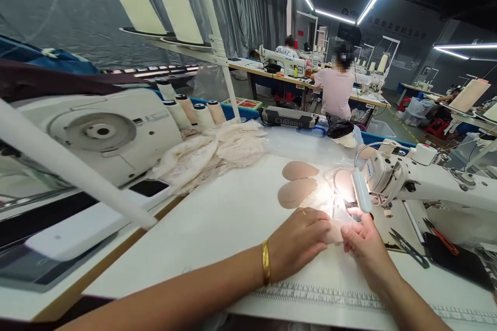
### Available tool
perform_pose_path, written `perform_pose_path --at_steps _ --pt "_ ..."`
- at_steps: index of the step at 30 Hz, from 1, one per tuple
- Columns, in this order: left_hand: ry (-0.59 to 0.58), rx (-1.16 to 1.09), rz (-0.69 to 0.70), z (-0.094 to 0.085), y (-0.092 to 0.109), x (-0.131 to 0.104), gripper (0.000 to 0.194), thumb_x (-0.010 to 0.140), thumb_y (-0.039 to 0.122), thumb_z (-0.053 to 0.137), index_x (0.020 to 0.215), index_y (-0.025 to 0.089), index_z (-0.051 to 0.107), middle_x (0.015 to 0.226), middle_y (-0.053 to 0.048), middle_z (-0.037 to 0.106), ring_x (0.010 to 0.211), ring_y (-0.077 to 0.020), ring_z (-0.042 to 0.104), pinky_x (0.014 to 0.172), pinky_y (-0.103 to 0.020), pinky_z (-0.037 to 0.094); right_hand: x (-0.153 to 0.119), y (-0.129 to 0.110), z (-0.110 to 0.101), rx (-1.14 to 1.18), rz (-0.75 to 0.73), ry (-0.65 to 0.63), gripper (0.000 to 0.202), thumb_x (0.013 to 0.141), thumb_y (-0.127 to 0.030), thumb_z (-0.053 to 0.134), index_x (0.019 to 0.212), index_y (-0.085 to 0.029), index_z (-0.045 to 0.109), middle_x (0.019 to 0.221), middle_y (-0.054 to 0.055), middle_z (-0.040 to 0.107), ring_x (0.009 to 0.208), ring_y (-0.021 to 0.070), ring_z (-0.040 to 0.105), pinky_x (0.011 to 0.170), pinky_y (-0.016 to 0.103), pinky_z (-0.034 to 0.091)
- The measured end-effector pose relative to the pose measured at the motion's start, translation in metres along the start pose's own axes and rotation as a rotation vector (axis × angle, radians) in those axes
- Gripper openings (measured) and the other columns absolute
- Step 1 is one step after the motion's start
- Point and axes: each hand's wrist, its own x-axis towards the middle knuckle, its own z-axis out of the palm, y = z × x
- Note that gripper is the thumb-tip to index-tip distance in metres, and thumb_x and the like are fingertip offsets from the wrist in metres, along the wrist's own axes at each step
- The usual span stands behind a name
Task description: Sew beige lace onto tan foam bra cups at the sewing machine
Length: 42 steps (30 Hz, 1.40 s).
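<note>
My left hand (301,242), with a gold bracelet at the wrist, is closed on the left edge of a pale, sheer fabric piece (334,231). Opposite it, the fingers of my right hand (361,238) pinch the fabric's right side. Both hands are just in front of the lit needle area of a white sewing machine (392,170). Lace and a beige moulded cup (345,183) lie beyond the fingers, partly washed out by the lamp (362,191). Two more beige cups (297,193) rest on the white table, left of the lace.
Thread snips (409,249) and red-handled snips (442,237) lie at the right. A ruler strip (318,295) runs along the front edge. Cream lace (202,158) is heaped at the back left, beside thread cones (186,108). A person in pink (336,88) sits further back.
</note>
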Motion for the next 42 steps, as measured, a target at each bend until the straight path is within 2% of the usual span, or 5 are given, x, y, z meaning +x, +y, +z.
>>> perform_pose_path --at_steps 5,9,12,17,42 --pt "0.244 -0.060 -0.547 -0.023 0.028 -0.033 0.015 0.091 0.032 0.059 0.097 0.022 0.068 0.113 -0.010 0.065 0.107 -0.0301 0.061 0.093 -0.047 0.049 -0.017 0.001 0.020 0.228 -0.027 0.127 0.067 0.079 -0.049 0.083 0.134 -0.031 0.049 0.083 -0.004 0.064 0.067 0.0145 0.054 0.065 0.026 0.045" --pt "-0.064 -1.150 -0.989 -0.014 0.065 -0.034 0.047 0.087 0.064 0.064 0.098 0.018 0.065 0.087 -0.008 0.070 0.076 -0.0220 0.067 0.072 -0.035 0.054 -0.029 0.010 0.026 0.262 -0.078 0.174 0.068 0.081 -0.049 0.081 0.138 -0.034 0.047 0.081 -0.005 0.060 0.066 0.0143 0.053 0.068 0.029 0.048" --pt "0.178 -1.601 -1.191 -0.001 0.074 -0.020 0.053 0.079 0.059 0.079 0.105 0.015 0.066 0.097 -0.010 0.073 0.083 -0.0200 0.069 0.079 -0.031 0.055 -0.042 0.027 0.031 0.226 -0.133 0.190 0.071 0.080 -0.050 0.082 0.139 -0.033 0.046 0.078 -0.006 0.061 0.066 0.0139 0.054 0.070 0.028 0.049" --pt "0.562 -1.626 -1.129 0.008 0.055 0.003 0.032 0.072 0.027 0.090 0.093 0.015 0.069 0.093 -0.005 0.073 0.081 -0.0166 0.067 0.077 -0.025 0.053 -0.057 0.047 0.031 0.171 -0.135 0.187 0.076 0.080 -0.052 0.081 0.143 -0.032 0.043 0.078 -0.004 0.065 0.068 0.0161 0.058 0.067 0.026 0.047" --pt "0.510 -1.761 -0.998 0.017 0.058 0.016 0.029 0.076 0.025 0.089 0.096 0.013 0.072 0.091 -0.008 0.076 0.083 -0.0198 0.072 0.080 -0.028 0.056 -0.046 0.040 0.024 0.206 -0.136 0.250 0.090 0.078 -0.051 0.082 0.152 -0.030 0.036 0.099 0.003 0.074 0.094 0.0255 0.072 0.085 0.041 0.059"
